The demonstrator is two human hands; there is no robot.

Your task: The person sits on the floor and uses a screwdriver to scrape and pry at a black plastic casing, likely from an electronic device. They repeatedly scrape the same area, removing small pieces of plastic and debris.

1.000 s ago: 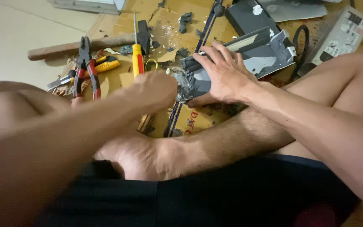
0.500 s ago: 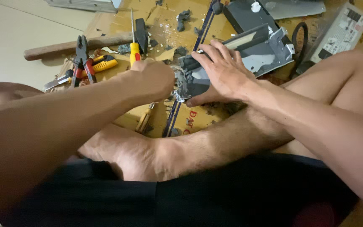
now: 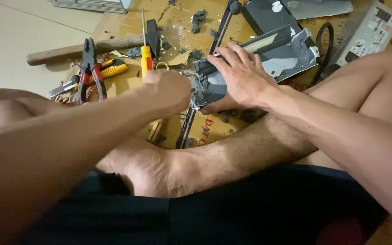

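My right hand (image 3: 241,77) lies spread over the near end of a dented grey metal casing (image 3: 286,54) and presses it down on the cardboard (image 3: 178,22). My left hand (image 3: 166,90) is closed in a fist right against the casing's broken, crumbled end. A tan tool handle (image 3: 154,131) sticks out below the fist; the tool's tip is hidden behind the hand. My crossed bare legs fill the lower part of the view.
Red-handled pliers (image 3: 89,68), a yellow utility knife (image 3: 112,69), a yellow screwdriver (image 3: 146,50) and a wooden-handled hammer (image 3: 69,50) lie at the left. A black box (image 3: 268,16), a black cable loop (image 3: 325,41) and a grey power supply unit (image 3: 368,31) sit behind. Grey debris litters the cardboard.
Both hands stay at the casing in almost the same spots. Only the view shifts a little, and my left forearm sits slightly lower.
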